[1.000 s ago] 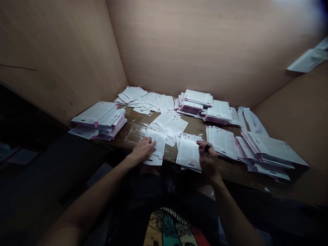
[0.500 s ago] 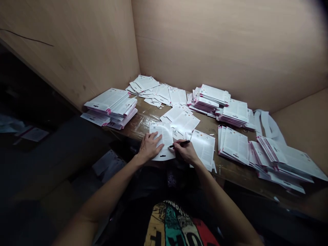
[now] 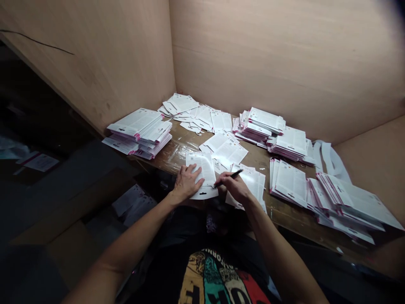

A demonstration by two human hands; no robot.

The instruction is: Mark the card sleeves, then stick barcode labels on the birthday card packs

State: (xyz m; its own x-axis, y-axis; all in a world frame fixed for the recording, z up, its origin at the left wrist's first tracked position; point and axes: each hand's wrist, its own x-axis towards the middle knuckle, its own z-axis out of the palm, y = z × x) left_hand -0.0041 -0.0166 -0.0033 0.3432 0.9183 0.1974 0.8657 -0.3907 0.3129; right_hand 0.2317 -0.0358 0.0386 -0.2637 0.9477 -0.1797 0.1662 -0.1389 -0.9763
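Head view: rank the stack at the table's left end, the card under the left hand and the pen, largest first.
Stack, then card, then pen. The card is nearer the camera, so that first gap may mislead.

Head-worn camera, looking forward and down, close above a wooden table [image 3: 284, 215]

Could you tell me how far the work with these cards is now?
The stacked cards look done. In hand: the left hand presses one card, and the right hand holds a black pen at its edge. Perhaps left: the loose cards at the back.
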